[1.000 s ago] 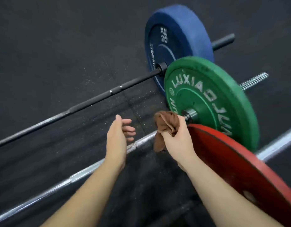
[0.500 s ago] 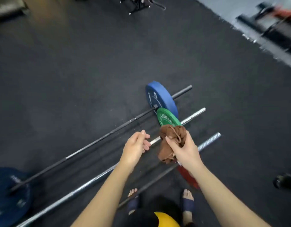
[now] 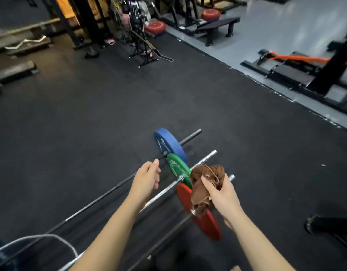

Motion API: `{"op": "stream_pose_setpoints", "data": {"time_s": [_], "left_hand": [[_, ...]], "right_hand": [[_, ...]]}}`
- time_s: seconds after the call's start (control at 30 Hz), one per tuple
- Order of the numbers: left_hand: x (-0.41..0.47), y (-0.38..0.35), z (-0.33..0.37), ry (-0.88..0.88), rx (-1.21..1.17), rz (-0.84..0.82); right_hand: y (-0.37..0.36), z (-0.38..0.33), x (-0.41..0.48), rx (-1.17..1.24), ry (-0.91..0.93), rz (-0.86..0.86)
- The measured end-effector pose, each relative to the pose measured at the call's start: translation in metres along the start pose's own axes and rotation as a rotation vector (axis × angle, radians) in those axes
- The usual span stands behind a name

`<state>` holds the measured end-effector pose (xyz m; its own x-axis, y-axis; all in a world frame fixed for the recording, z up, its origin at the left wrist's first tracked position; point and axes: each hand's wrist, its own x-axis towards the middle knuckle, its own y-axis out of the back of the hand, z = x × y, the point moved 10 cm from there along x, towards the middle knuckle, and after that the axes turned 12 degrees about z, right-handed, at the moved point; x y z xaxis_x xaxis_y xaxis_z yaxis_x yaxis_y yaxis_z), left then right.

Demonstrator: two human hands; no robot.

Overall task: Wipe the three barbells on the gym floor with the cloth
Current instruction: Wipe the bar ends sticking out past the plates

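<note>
Barbells [image 3: 161, 194] lie side by side on the floor [image 3: 90, 133], none touched; the right hand [image 3: 222, 195] grips the bunched cloth [image 3: 205, 179] above them, the left hand [image 3: 147, 177] hangs loosely curled and empty, so next, I judge, the cloth must come down onto a bar.

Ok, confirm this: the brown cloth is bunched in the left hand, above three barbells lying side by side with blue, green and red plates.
Not quite. The head view shows the brown cloth bunched in the right hand; the left hand holds nothing. The rest stands: three barbells lie side by side below, with a blue plate, a green plate and a red plate.
</note>
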<state>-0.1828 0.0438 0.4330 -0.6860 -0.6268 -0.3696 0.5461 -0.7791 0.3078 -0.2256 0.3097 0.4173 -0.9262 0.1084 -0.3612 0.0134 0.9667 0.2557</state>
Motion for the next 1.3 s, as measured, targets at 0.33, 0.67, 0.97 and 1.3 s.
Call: {"op": "stream_pose_setpoints", "data": {"time_s": [0.33,0.67,0.97,1.3], "left_hand": [[-0.078,-0.178,0.041,0.047,-0.116,-0.03],[-0.09,-0.2,0.066,0.088,-0.02,0.033],[-0.042,-0.28,0.065,0.096,0.041,0.007],[0.06,-0.337,0.086,0.294,-0.117,0.179]], "right_hand": [[0.187,0.006,0.061,-0.053,0.018,-0.071],[0.243,-0.025,0.11,-0.127,0.064,-0.094],[0.258,-0.035,0.197,-0.214,0.079,-0.129],[0.177,-0.094,0.341,-0.391,0.123,-0.406]]}}
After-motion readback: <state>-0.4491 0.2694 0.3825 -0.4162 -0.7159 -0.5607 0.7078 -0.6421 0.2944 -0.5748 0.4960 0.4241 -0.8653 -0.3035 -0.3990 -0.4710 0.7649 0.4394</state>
